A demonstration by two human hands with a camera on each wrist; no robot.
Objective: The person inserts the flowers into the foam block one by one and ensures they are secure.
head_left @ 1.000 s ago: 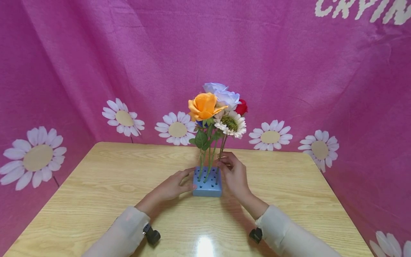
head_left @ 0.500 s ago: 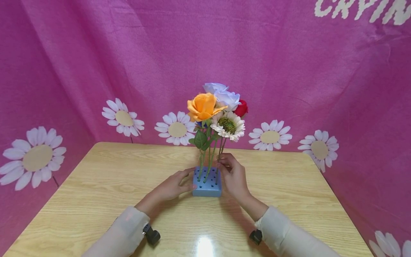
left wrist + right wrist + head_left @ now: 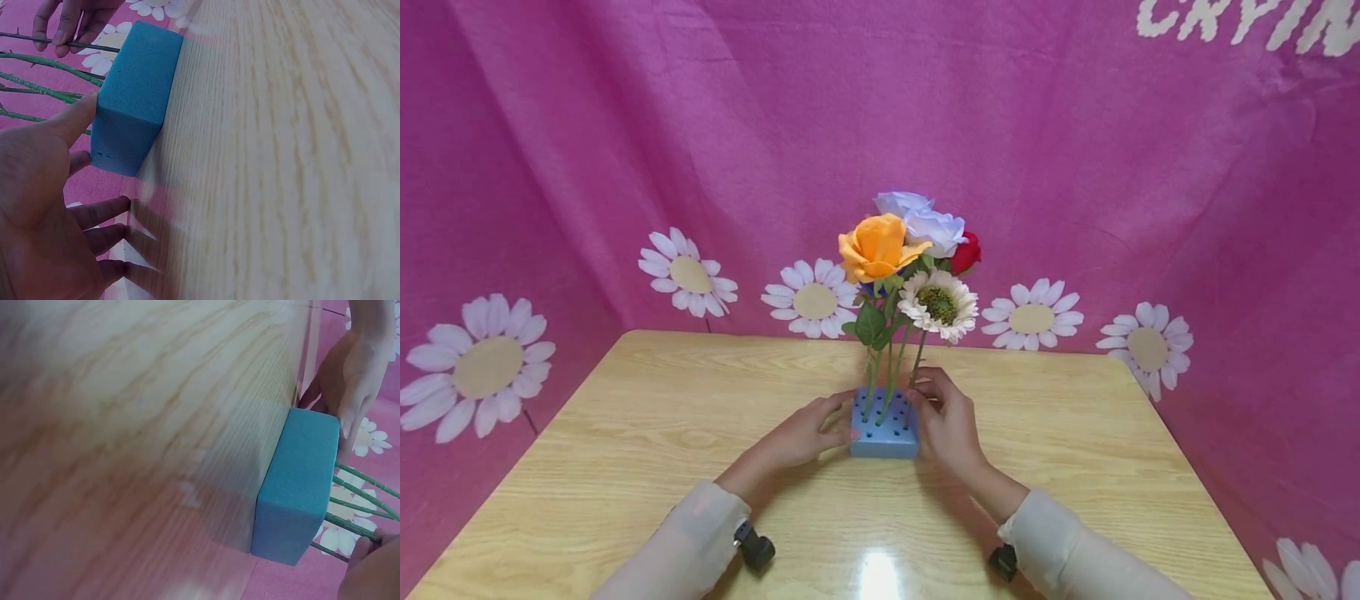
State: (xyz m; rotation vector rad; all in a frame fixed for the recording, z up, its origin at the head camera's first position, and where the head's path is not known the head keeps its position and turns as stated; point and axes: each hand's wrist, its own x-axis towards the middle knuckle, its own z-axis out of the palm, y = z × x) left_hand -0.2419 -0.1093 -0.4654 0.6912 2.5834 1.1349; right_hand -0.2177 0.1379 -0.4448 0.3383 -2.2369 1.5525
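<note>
A blue foam block [image 3: 883, 448] with small holes in its top stands on the table, several artificial flowers upright in it. My right hand [image 3: 951, 425] pinches the thin stem [image 3: 94, 46] of a white gerbera-like flower [image 3: 938, 306] between thumb and fingers, just above the block's right side. That stem's lower end meets the block. My left hand [image 3: 801, 433] touches the block's left side with extended thumb and index finger; its other fingertips rest on the table, as the left wrist view shows. Beside the white flower rise an orange rose [image 3: 880, 248], pale lilac roses [image 3: 934, 229] and a red rose [image 3: 966, 252].
The light wooden table [image 3: 700, 400] reaches back to a pink curtain [image 3: 775, 125] printed with large daisies. A bit of dark blue petal [image 3: 874, 288] shows under the orange rose. Each wrist carries a small black camera [image 3: 754, 547].
My right hand has slid slightly lower along the stem. The white flower's head has shifted a little down and right, apart from the lilac roses. The left hand has stayed in place.
</note>
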